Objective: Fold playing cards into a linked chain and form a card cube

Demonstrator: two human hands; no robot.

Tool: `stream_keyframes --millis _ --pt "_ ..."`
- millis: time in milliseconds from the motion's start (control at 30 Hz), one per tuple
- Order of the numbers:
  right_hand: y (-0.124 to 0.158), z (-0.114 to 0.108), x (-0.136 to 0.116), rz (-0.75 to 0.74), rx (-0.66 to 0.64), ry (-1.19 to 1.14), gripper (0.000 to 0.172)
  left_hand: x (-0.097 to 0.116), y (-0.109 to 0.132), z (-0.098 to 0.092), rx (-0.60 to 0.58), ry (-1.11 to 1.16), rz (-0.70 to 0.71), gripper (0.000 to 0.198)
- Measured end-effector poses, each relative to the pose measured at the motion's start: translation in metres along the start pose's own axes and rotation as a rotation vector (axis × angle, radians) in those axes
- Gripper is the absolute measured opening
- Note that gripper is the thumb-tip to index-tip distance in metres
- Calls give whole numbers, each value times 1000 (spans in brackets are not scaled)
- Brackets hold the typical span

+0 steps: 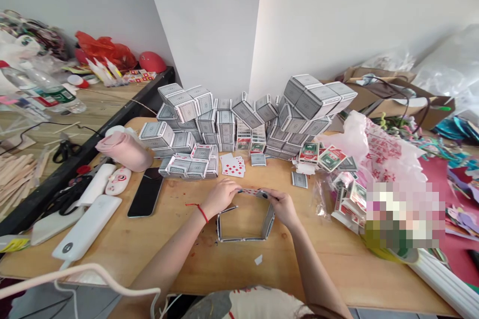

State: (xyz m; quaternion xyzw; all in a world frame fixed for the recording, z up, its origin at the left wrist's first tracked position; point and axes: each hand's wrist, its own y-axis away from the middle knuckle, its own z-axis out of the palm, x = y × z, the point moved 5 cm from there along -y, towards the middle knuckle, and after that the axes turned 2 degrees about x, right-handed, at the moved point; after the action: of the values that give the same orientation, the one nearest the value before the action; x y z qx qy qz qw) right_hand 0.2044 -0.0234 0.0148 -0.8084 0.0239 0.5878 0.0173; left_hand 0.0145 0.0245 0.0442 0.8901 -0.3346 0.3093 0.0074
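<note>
At the middle of the table, my left hand (221,195) pinches the left end of a playing card (249,191) with red pips showing. My right hand (283,207) has its fingers closed on the right end of that card. Just below both hands stands a low frame of folded playing cards (243,239), upright on edge, with a gap on its far side. The right hand is close to the frame's right wall. Some fingertips are hidden behind the card. A few face-up playing cards (232,165) lie beyond my hands.
Stacks of card-built boxes (187,104) rise along the table's back, with more boxes (307,94) at right. A phone (145,193) and white power bank (88,232) lie left. Card packs (332,158), plastic bags (389,144) and a paper scrap (258,259) are also here.
</note>
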Motion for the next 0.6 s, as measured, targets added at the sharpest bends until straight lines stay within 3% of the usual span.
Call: stream_keyframes --millis 600 --pt "-2 10 -7 0 -49 93 24 0 -1 13 -86 32 -28 26"
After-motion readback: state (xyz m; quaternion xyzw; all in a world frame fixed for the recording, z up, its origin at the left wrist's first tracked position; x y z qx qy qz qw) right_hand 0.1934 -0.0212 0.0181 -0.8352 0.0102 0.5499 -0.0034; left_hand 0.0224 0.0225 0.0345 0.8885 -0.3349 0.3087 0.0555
